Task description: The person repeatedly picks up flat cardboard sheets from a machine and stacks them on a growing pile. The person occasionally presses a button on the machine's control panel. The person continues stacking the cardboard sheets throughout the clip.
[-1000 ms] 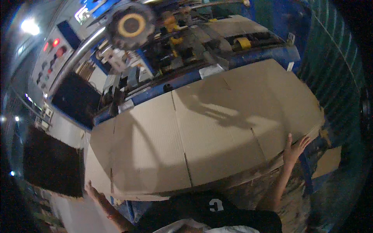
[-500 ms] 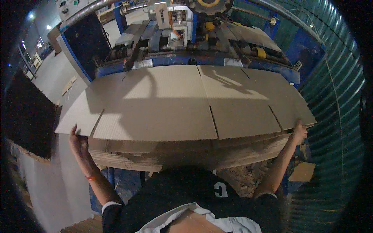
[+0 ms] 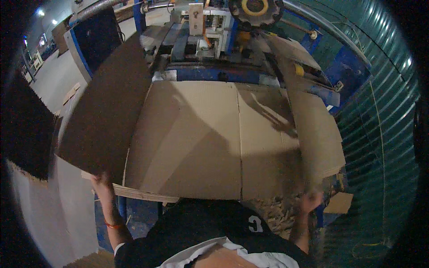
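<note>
A brown corrugated cardboard sheet (image 3: 192, 143) lies before me, creased, with its left panel (image 3: 107, 111) and right panel (image 3: 315, 129) tilted up. At the near edge of the left panel, my left hand (image 3: 103, 186) is closed on the cardboard, fingers partly hidden. My right hand (image 3: 311, 201) is at the near corner of the right panel; motion smears its fingers, so their grip is unclear. Beneath the sheet, the edges of a cardboard stack (image 3: 145, 193) show at the near left.
A blue-framed machine (image 3: 201, 73) with rollers and a dark wheel (image 3: 255, 6) stands just beyond the sheet. Green corrugated wall (image 3: 380, 147) runs along the right. Dark stacked cardboard (image 3: 29, 129) is at the left. Cardboard scraps (image 3: 279, 214) lie below, near my right arm.
Both side panels, flat before, are now raised. My hands have come nearer to me and inward, and the cardboard's near edge has come closer to my body.
</note>
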The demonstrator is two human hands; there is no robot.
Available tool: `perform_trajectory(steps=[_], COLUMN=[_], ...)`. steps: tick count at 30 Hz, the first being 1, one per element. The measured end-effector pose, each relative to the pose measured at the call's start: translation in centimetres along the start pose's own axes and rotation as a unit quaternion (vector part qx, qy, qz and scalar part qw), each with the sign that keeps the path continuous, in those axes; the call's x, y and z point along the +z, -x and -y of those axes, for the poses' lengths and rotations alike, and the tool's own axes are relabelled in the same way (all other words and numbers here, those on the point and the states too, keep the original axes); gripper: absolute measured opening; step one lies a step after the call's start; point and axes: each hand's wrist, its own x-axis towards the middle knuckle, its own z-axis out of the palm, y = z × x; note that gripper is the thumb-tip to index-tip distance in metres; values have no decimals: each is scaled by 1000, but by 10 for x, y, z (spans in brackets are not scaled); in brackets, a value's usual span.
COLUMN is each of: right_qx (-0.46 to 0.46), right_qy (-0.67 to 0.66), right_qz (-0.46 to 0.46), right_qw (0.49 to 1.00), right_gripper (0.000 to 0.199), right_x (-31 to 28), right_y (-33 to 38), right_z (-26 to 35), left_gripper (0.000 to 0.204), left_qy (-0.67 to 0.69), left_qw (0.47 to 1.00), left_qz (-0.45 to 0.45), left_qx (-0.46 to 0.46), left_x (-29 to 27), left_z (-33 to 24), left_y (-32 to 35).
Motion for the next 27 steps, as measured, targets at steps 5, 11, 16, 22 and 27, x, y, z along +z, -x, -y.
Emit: perform_trajectory(steps=[5,11,16,22,27], right_qx=[-341,-336,-344,-360,-281], right_qy=[49,26,48,139,162], right_qz=[317,393,394,358,396], right_qw=[883,856,851,850,859], right_gripper=[42,50,53,67,68], right_x=[51,65,86,108,127], right_y=[21,-7,-33,-85,-120], right_z=[-2,-2,-28,-53,-67], left_gripper=[56,51,50,47,51], left_qy=[-214,-423,-415,-390,-356], left_qw=[862,706,704,691,738], left_qz=[295,367,352,355,322], left_qx=[351,433,456,495,474], left_x=[68,96,100,122,151], left_z=[-11,-21,-22,-37,-41], left_y=[37,36,16,15,7])
